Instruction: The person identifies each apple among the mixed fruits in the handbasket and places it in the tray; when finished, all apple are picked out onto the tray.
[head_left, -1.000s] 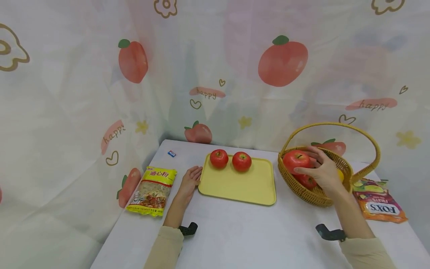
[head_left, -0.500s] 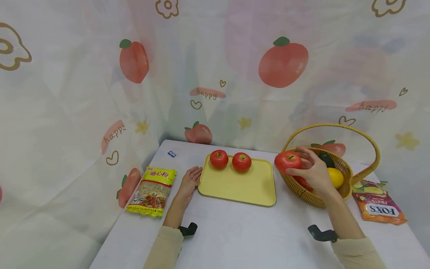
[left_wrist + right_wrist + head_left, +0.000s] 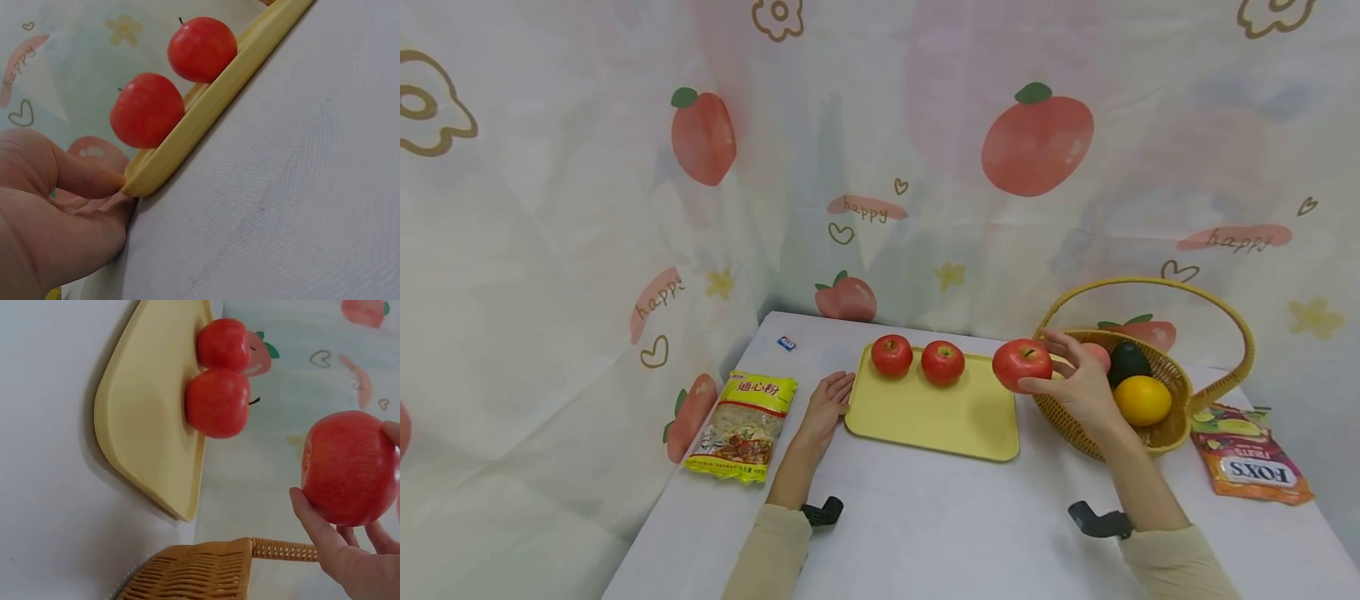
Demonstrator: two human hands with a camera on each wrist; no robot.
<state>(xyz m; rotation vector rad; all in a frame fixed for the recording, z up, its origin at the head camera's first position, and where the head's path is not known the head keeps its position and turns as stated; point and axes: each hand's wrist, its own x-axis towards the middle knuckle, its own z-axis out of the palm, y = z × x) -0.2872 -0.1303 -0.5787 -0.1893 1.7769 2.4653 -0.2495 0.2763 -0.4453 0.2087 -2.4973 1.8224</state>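
Observation:
In the head view, my right hand (image 3: 1081,390) grips a red apple (image 3: 1022,365) and holds it over the right end of the yellow tray (image 3: 940,425). The right wrist view shows fingers and thumb spread around this apple (image 3: 351,469). Two more red apples stand on the tray's far side, a left apple (image 3: 892,357) and a right apple (image 3: 942,363). My left hand (image 3: 825,408) rests against the tray's left edge, fingers extended. In the left wrist view, the thumb of that hand (image 3: 69,212) touches the tray corner (image 3: 147,175).
A wicker basket (image 3: 1183,396) with a tall handle stands right, holding a lemon (image 3: 1142,400), an avocado (image 3: 1127,363) and a pinkish fruit (image 3: 1097,357). Beside it lies a FOX'S candy bag (image 3: 1251,457). At left are a pasta bag (image 3: 742,427) and a small blue packet (image 3: 786,342).
My right hand has carried the apple leftward out of the basket to the tray's right end, exposing the lemon and avocado. The left hand has stayed at the tray edge.

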